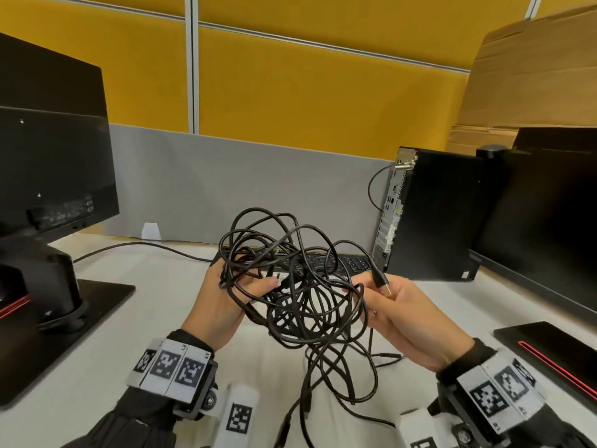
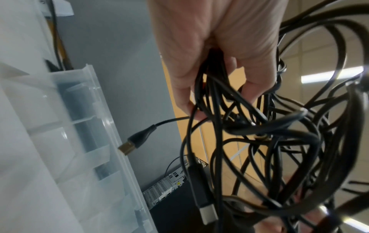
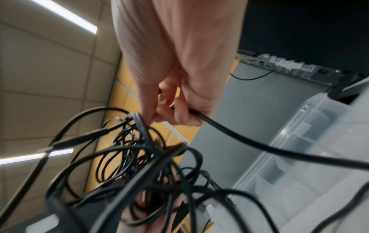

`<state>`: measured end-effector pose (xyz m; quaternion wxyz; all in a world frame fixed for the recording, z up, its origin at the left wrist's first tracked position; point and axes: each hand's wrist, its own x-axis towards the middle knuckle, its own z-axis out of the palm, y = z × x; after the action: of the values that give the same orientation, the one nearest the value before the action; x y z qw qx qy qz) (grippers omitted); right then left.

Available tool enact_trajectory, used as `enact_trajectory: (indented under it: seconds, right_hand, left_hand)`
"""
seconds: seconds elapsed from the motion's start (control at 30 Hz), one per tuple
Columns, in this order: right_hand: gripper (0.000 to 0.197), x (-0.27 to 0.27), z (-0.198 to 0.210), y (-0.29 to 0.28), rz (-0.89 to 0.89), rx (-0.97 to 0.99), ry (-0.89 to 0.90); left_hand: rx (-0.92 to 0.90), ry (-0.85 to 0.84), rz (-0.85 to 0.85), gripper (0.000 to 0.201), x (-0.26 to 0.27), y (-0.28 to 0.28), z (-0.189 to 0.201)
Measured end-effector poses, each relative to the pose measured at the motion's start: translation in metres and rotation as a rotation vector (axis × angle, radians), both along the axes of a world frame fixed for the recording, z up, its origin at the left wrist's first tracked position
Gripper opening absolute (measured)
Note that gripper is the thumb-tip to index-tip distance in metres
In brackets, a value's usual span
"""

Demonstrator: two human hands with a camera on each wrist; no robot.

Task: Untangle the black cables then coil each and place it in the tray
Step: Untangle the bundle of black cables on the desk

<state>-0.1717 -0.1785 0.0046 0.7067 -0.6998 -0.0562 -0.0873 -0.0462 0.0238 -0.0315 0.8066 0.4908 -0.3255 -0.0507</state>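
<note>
A tangled bundle of black cables (image 1: 300, 295) hangs in the air above the white desk, between both hands. My left hand (image 1: 258, 286) grips several strands on the bundle's left side; the left wrist view shows the fingers (image 2: 257, 88) curled round them. My right hand (image 1: 365, 286) pinches one cable just behind a gold-tipped plug (image 1: 386, 287), and the right wrist view shows that cable (image 3: 249, 141) running out from the thumb and fingers (image 3: 179, 116). Loose loops trail down onto the desk (image 1: 339, 383). A clear plastic tray with dividers (image 2: 103, 126) (image 3: 299, 141) lies just beyond the hands.
A black monitor (image 1: 48, 156) on a stand fills the left. A small desktop computer (image 1: 429, 215) and a second monitor (image 1: 549, 221) stand at the right. A black keyboard (image 1: 326, 261) lies behind the bundle. A cardboard box (image 1: 533, 76) leans at the top right, against grey and yellow partitions.
</note>
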Motion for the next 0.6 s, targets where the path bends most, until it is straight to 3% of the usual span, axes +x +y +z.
enact_trajectory:
  seconds: [0.03, 0.1, 0.2, 0.33, 0.4, 0.5, 0.6]
  right_hand:
    - [0.023, 0.0, 0.001, 0.004, -0.002, -0.017, -0.001]
    - [0.008, -0.001, 0.004, 0.011, -0.02, -0.077, -0.002]
    - [0.008, -0.004, 0.006, 0.008, -0.077, -0.204, -0.017]
    - [0.035, -0.007, 0.004, -0.007, -0.15, -0.244, -0.037]
    - [0.034, -0.008, 0.002, -0.009, -0.15, -0.241, -0.065]
    - [0.015, -0.008, 0.0, -0.007, -0.173, -0.246, -0.069]
    - [0.021, -0.004, 0.001, -0.002, -0.196, -0.259, -0.055]
  left_hand:
    - [0.002, -0.04, 0.022, 0.019, -0.002, 0.0, 0.002]
    - [0.009, -0.087, 0.038, 0.025, -0.003, -0.001, 0.001]
    - [-0.012, -0.076, 0.008, 0.024, 0.002, 0.004, 0.001]
    - [-0.058, -0.019, 0.038, 0.072, 0.004, 0.004, 0.003]
    - [-0.059, -0.008, 0.031, 0.091, 0.002, 0.002, 0.003]
    - [-0.072, -0.016, 0.034, 0.093, 0.002, 0.001, 0.003]
    - [-0.081, -0.023, 0.057, 0.086, 0.002, 0.003, 0.004]
